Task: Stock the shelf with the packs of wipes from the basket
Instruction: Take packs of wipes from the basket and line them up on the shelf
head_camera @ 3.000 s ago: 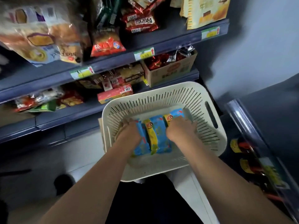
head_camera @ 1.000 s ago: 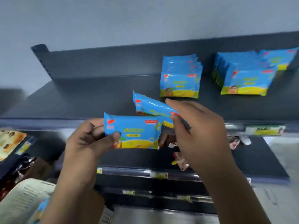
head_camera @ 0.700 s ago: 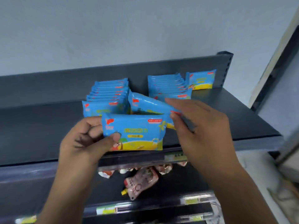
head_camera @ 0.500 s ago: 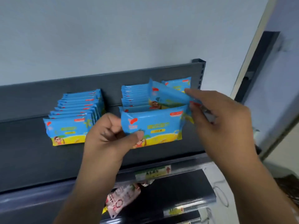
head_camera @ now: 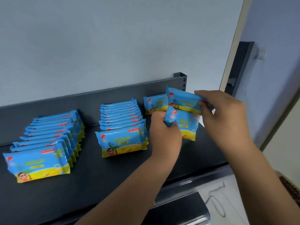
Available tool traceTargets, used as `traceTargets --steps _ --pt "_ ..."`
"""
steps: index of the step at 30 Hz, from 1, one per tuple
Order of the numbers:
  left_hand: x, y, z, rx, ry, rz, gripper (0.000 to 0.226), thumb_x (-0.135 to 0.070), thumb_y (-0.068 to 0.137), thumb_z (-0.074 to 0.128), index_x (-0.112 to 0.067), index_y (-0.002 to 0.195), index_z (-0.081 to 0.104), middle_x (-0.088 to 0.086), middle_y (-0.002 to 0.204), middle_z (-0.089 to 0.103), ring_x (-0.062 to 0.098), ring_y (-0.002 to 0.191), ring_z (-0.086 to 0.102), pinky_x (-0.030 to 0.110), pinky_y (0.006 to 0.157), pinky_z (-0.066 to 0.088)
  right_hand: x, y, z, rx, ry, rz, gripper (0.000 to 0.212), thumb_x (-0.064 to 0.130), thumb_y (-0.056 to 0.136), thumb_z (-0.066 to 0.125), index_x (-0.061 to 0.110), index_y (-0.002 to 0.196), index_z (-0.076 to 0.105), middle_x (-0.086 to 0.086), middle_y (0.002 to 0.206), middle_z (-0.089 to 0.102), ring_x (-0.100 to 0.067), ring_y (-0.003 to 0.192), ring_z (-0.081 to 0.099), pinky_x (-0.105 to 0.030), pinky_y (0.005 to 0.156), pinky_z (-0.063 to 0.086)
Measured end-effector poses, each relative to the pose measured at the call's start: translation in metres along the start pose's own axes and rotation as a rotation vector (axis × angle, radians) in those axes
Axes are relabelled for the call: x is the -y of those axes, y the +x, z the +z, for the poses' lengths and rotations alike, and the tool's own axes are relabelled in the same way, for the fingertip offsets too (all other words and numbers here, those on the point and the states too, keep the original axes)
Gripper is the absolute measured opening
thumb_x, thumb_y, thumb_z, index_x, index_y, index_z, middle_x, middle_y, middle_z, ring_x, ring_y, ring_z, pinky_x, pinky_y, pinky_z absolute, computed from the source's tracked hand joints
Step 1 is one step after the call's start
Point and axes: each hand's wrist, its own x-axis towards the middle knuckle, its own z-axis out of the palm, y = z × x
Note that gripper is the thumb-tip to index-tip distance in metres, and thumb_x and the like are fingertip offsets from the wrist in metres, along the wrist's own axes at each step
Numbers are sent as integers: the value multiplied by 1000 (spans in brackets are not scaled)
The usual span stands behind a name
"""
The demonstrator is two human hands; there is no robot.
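Note:
On the dark top shelf (head_camera: 97, 184) stand two rows of blue-and-yellow wipe packs, a left row (head_camera: 43, 148) and a middle row (head_camera: 121, 127). One more pack (head_camera: 155, 104) stands alone at the back right. My left hand (head_camera: 164, 135) grips a pack (head_camera: 186, 125) by its left end, just in front of that lone pack. My right hand (head_camera: 224, 114) pinches a second pack (head_camera: 183, 101) by its right end, held a little higher and behind the first. The basket is out of view.
The shelf's back panel (head_camera: 129, 93) ends in a slotted upright post (head_camera: 181, 80) at the right. A pale wall rises behind. A door frame (head_camera: 233, 46) stands to the right. A lower shelf edge (head_camera: 181, 208) shows below.
Both hands have carried their packs from the basket up to the shelf and rightward. The packs now sit over the right end, in front of the lone pack.

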Motion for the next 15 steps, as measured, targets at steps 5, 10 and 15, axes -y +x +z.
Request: traceTargets --steps 5,10,15 --pt "14 32 27 -117 31 -119 22 -11 98 62 -19 116 51 -4 110 65 12 96 66 30 78 59 -10 7 13 14 2 30 33 -1 89 63 12 118 73 -6 104 74 -25 86 66 -41 77 55" --pt "13 62 50 -183 84 -281 21 -17 98 58 -25 116 51 1 108 55 30 112 59 47 90 58 -26 17 17 108 -8 137 32 1 91 62 17 115 75 -5 102 74 -13 81 55 -29 74 46" --pt "13 71 58 -285 -26 -417 34 -15 98 60 -33 125 50 1 115 32 25 100 53 36 77 50 -38 30 30 240 0 216 33 3 92 59 21 114 76 0 104 74 -12 84 58 -12 67 40"
